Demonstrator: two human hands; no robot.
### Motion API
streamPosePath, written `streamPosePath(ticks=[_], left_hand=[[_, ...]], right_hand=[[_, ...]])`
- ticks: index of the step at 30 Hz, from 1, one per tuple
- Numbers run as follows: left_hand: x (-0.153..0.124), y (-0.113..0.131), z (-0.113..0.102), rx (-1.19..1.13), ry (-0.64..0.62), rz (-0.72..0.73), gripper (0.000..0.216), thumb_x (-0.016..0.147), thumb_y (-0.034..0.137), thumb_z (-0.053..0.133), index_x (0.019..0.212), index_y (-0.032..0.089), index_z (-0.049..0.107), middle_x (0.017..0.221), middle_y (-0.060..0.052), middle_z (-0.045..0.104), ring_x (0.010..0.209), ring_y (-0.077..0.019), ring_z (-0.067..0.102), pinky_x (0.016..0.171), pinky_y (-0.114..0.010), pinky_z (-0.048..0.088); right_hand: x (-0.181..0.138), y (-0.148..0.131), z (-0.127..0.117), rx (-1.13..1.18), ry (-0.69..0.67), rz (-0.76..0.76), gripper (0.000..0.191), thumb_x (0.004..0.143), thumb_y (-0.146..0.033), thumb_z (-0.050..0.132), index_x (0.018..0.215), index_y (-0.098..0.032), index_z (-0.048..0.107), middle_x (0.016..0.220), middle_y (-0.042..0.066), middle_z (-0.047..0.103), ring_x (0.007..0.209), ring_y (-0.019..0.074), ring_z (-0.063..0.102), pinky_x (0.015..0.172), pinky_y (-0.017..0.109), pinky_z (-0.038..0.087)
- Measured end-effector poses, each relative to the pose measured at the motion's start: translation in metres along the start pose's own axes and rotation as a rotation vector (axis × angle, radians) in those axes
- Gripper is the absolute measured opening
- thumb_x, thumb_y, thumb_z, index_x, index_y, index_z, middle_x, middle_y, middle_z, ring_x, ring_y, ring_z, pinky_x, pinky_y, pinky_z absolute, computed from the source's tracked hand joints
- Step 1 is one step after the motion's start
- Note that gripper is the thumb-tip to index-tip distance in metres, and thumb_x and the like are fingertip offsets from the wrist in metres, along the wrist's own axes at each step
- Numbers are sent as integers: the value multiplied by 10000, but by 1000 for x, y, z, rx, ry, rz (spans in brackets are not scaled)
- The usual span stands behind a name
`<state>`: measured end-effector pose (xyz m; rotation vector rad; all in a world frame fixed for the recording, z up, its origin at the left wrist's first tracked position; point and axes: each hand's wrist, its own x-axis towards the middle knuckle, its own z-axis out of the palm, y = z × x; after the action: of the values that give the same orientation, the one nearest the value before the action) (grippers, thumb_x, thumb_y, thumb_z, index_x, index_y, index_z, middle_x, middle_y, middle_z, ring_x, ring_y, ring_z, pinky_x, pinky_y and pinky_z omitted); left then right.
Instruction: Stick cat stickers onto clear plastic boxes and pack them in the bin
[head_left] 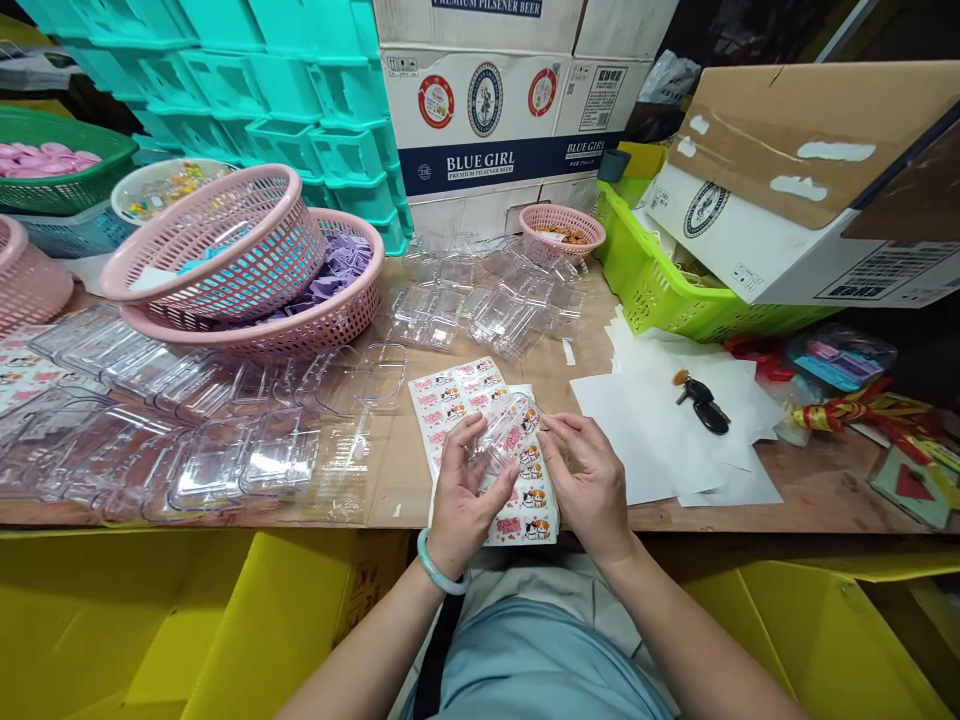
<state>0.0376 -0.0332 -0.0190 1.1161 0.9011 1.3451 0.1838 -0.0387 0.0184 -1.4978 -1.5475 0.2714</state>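
My left hand [463,490] grips a small clear plastic box [508,428] just above a sticker sheet [457,395] printed with cartoon cats. My right hand [587,480] is at the box's right side, its fingertips pinched together near a cat sticker on the box. Both hands hover over the front edge of the wooden table [825,490]. A pale green bangle [437,566] sits on my left wrist.
Rows of clear plastic boxes [187,440] cover the table's left and middle [480,300]. Stacked pink baskets [247,260] stand behind them, a small pink basket [562,230] farther back. White backing sheets with a black key fob [705,405] lie right, by a green basket [660,290]. Yellow bins [150,620] sit below.
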Motion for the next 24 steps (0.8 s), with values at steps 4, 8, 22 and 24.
streamPosePath(ticks=[4, 8, 22, 24], left_hand=[[-4, -5, 1, 26, 0, 22, 512, 781, 235, 711, 1246, 295, 507, 1414, -80, 343, 1370, -269, 350, 1060, -416, 437], [-5, -7, 1, 88, -2, 31, 529, 778, 239, 715, 1260, 296, 506, 1422, -84, 346, 1374, -270, 345, 1076, -434, 416], [2, -3, 2, 49, 59, -118, 527, 762, 268, 726, 1247, 251, 521, 1354, -86, 491, 1188, -221, 536, 1034, -395, 462], [3, -3, 3, 46, 64, -133, 531, 762, 272, 725, 1248, 245, 514, 1358, -92, 488, 1172, -221, 547, 1031, -404, 464]], right_hand=[[3, 1, 1, 108, -2, 145, 153, 877, -278, 613, 991, -223, 699, 987, 53, 645, 938, 188, 619, 857, 347, 505], [10, 6, 2, 186, -15, 254, 120, 854, -309, 632, 837, -201, 684, 861, 26, 641, 805, 166, 617, 753, 310, 509], [15, -9, -5, 40, 17, 32, 91, 831, -159, 581, 754, -206, 567, 771, -4, 578, 781, 159, 557, 772, 309, 453], [16, -5, -6, 63, 47, 75, 48, 861, -205, 583, 820, -203, 609, 814, 9, 602, 797, 159, 571, 773, 307, 466]])
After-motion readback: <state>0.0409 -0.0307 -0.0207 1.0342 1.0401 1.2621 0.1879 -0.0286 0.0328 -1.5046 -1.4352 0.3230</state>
